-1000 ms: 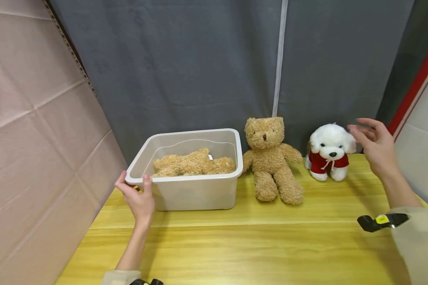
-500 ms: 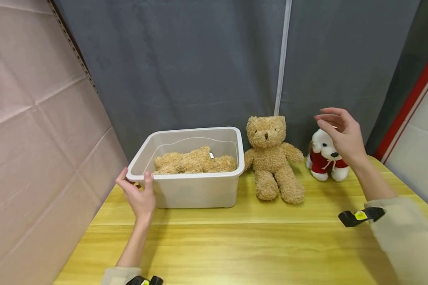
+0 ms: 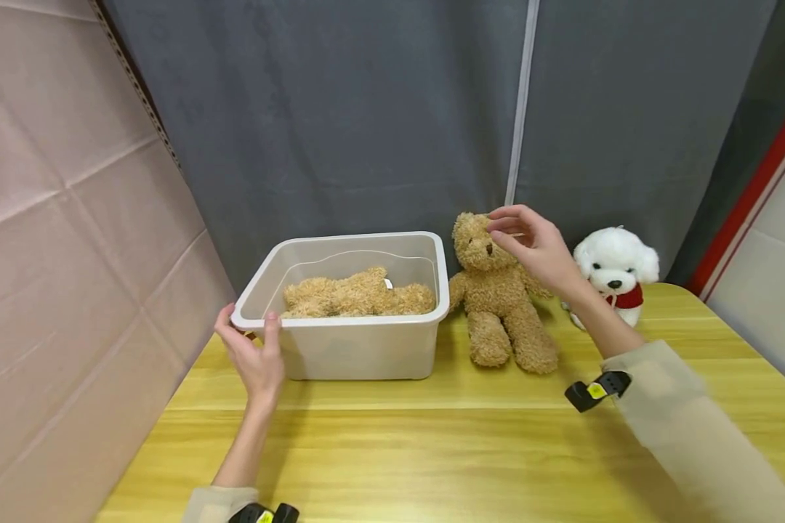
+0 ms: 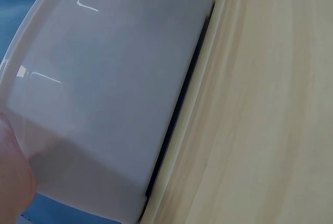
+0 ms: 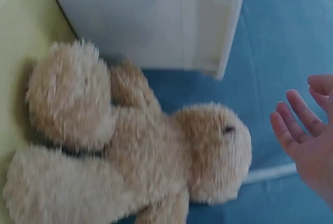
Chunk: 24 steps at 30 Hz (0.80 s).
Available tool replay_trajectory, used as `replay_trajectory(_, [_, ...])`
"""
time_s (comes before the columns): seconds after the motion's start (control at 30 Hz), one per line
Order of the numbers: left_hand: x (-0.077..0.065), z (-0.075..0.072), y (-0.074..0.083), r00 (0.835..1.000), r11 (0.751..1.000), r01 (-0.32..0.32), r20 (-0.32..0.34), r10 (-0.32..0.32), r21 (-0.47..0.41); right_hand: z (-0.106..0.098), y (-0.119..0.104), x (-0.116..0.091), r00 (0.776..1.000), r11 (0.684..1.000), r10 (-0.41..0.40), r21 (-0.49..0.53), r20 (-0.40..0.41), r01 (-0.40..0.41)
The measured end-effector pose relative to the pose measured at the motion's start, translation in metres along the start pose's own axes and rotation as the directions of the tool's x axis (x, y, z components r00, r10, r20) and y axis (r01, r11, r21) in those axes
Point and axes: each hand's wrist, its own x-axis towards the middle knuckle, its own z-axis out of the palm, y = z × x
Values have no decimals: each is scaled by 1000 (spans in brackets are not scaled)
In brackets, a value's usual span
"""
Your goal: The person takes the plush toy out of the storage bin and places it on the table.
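A light grey plastic bin (image 3: pixel 360 352) stands on the table with a tan teddy bear (image 3: pixel 353 294) lying inside. My left hand (image 3: pixel 256 363) grips its front left corner, the thumb on the front wall and fingers at the side under the rim. To the bin's right a second tan teddy bear (image 3: pixel 493 294) sits upright. In front of that bear's head in the head view is my right hand (image 3: pixel 539 247), fingers loosely bent, holding nothing. The right wrist view has this hand (image 5: pixel 312 130) apart from the bear (image 5: pixel 151 151), beyond its head.
A white plush dog (image 3: pixel 611 254) in a red top sits at the back right, partly hidden by the right forearm. A grey curtain (image 3: pixel 353 123) hangs behind the toys. Pinkish cloth (image 3: pixel 72 290) covers the left side above the wooden table (image 3: pixel 392 457).
My right hand has moved left from beside the plush dog, across it, to in front of the seated bear's head. The left hand keeps its hold on the bin.
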Motion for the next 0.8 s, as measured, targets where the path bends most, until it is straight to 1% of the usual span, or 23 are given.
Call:
replay_trajectory(0.1, [1, 0, 1, 1000, 999, -10, -11, 10, 31, 16, -6, 7, 998, 999, 2, -39, 56, 0])
replay_trajectory(0.17, [3, 0, 2, 1000, 998, -15, -18, 16, 55, 26, -9, 11, 996, 999, 4, -45, 94, 1])
replay_trajectory(0.27, [6, 0, 2, 999, 994, -28, -15, 30, 103, 42, -15, 17, 989, 1000, 7, -31, 148, -3])
replay_trajectory(0.37, [8, 0, 3, 999, 991, -36, -13, 38, 125, 58, -22, 24, 978, 1000, 8, -7, 208, -7])
replay_trajectory(0.53, [8, 1, 3, 998, 994, -39, -41, 44, 104, 84, -30, 34, 953, 1000, 7, 8, 302, -10])
replay_trajectory(0.63, [7, 2, 2, 998, 995, -44, -49, 49, 94, 99, -31, 39, 937, 1000, 5, -1, 349, -5])
replay_trajectory(0.7, [7, 2, 2, 997, 994, -53, -45, 57, 95, 108, -31, 41, 923, 1000, 8, -10, 384, -5])
replay_trajectory(0.8, [7, 1, 1, 997, 992, -62, -37, 66, 109, 122, -31, 45, 896, 999, 19, -37, 444, -3])
